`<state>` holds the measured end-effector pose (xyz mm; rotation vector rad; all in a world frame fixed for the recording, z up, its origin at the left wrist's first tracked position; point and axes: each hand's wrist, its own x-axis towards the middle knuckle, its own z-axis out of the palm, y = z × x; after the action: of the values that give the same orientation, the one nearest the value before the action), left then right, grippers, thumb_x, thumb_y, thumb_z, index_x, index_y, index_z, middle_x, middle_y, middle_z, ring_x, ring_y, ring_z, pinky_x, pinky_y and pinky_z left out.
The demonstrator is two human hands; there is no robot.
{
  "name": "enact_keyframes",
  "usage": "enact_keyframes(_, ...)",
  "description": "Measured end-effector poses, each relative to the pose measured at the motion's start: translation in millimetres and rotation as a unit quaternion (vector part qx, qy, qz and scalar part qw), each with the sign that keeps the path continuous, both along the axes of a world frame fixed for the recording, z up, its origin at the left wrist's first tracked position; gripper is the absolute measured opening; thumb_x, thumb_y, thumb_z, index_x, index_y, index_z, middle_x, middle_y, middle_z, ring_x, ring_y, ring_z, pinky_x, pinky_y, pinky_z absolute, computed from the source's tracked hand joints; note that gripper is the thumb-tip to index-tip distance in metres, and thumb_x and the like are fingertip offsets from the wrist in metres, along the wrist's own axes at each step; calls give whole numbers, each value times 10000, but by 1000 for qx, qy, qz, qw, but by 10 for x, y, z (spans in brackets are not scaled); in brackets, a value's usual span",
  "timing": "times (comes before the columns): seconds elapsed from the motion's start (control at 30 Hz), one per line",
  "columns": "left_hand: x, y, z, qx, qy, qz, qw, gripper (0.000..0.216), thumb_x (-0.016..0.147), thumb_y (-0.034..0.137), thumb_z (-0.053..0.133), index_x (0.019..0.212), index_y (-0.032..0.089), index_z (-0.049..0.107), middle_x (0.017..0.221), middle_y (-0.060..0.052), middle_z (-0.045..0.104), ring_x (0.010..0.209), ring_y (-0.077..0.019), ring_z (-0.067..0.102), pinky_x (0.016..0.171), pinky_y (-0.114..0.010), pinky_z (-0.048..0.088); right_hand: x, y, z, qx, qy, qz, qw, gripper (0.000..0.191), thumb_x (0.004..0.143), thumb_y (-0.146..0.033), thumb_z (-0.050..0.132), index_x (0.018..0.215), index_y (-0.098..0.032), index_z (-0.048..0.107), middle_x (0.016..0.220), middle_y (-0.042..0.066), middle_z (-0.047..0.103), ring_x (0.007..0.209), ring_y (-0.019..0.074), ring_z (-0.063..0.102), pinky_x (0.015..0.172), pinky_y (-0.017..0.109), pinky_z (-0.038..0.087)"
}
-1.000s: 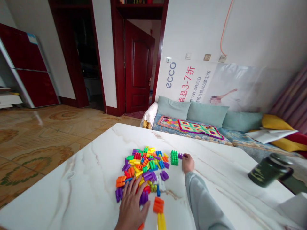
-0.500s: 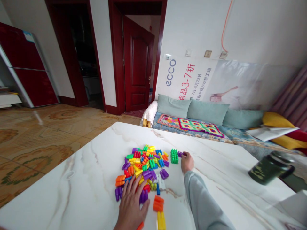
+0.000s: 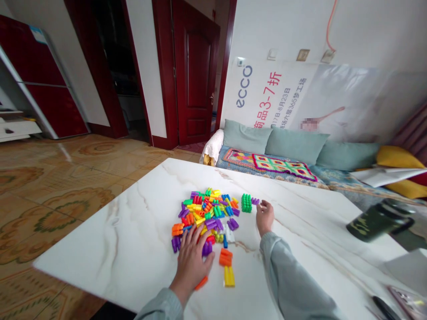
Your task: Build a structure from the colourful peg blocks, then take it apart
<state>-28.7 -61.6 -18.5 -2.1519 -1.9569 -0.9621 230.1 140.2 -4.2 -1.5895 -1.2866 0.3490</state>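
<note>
My left hand (image 3: 192, 258) lies with its fingers spread over the near side of a pile of colourful plastic building blocks (image 3: 209, 208). Purple blocks (image 3: 207, 249) show beside its thumb. My right hand (image 3: 265, 217) is just right of a purple block (image 3: 255, 201), its fingers loosely bent and slightly apart, with nothing visible in them. That purple block lies beside a neat group of green blocks (image 3: 246, 203). Nearer to me are an orange block (image 3: 226, 257) and a yellow block (image 3: 229, 276). Another orange piece (image 3: 201, 283) is partly hidden by my left wrist.
The blocks rest on a white marble-patterned table (image 3: 133, 231). A dark green mug (image 3: 376, 221) stands at the right, with a phone (image 3: 407, 302) and a black object (image 3: 385, 307) at the near right corner. A sofa with pillows (image 3: 295, 144) runs behind the table.
My right hand has come off the purple block, which stays beside the green group. The left hand remains on the pile. The view has tilted down a little.
</note>
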Motion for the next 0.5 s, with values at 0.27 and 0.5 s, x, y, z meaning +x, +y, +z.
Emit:
enact_keyframes(0.27, 14, -17, 32, 7, -11, -6, 1000, 577, 810, 257, 630, 1378, 285, 534, 1511, -41, 483, 1405, -329, 394, 1185, -573, 261, -387, -1234, 86, -22, -73, 287, 955, 161, 783, -321, 602, 832, -214, 712, 788, 28, 702, 609, 159, 604, 606, 284, 479)
enact_keyframes(0.5, 14, -12, 25, 5, -20, -12, 1000, 583, 799, 252, 630, 1375, 276, 537, 1513, -52, 478, 1409, -334, 385, 1186, -585, 247, -519, -1554, 55, 2, -137, 294, 946, 131, 814, -230, 579, 891, -215, 684, 899, 54, 690, 745, 192, 645, 657, 296, 501)
